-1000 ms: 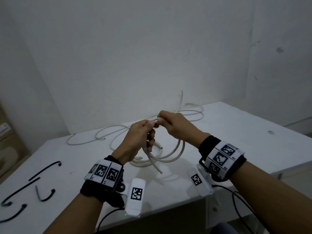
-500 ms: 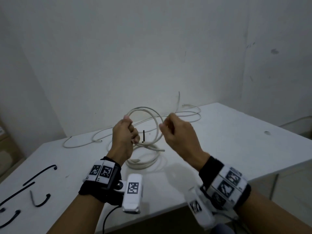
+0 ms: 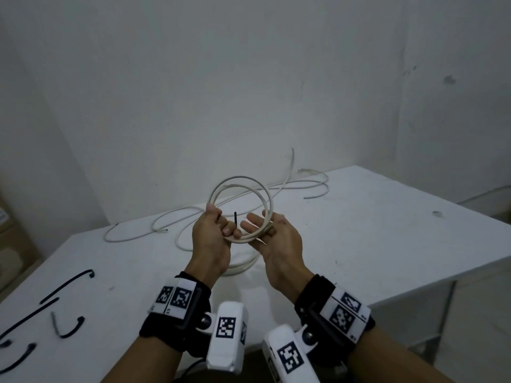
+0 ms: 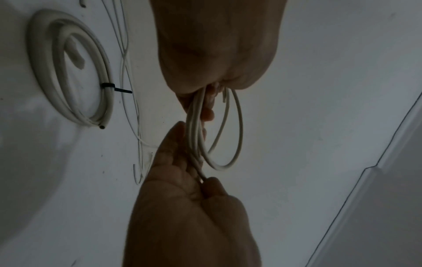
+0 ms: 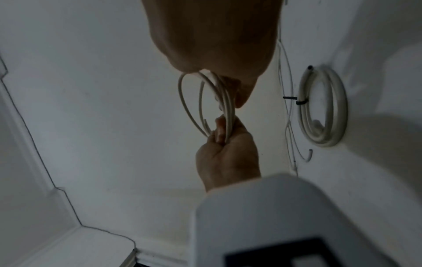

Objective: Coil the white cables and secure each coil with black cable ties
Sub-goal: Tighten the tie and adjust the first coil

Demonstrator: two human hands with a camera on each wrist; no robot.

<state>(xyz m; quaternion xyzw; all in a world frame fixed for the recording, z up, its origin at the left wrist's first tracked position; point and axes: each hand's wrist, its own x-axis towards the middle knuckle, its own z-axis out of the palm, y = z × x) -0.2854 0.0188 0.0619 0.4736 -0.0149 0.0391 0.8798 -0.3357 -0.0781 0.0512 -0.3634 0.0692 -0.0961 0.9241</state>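
While the white table (image 3: 387, 244) fills the lower frame against a bare wall, a person stands at its near edge w/ both hands raised over it, working a thin white coil (image 3: 243, 194) held clear of the surface. Behind the hands, loose white cable (image 3: 298, 186) sprawls toward the wall, uncoiled; a thicker coil (image 4: 68, 72) lies flat on the table below the hands, already cinched w/ a black tie (image 4: 108, 86), so by the look of it one bundle is done. Spare black ties (image 3: 66, 286) lie scattered at the table's left edge, well apart from the work. A sec ago both hands met at one point low over the table; half a sec ago the loop was up in the left hand (image 3: 213, 239) alone, the right a fist beside it. Now the left hand clamps the loops' left side in a closed fist, a short black tie end (image 3: 235, 221) sticking up beside its fingers, and the right hand (image 3: 276, 239) has opened, palm up, fingers loose under the coil's lower right strands, cradling not pinching. Judged from that, coiling looks finished and tying is next: approx. halfway thru, w/ more cable waiting.
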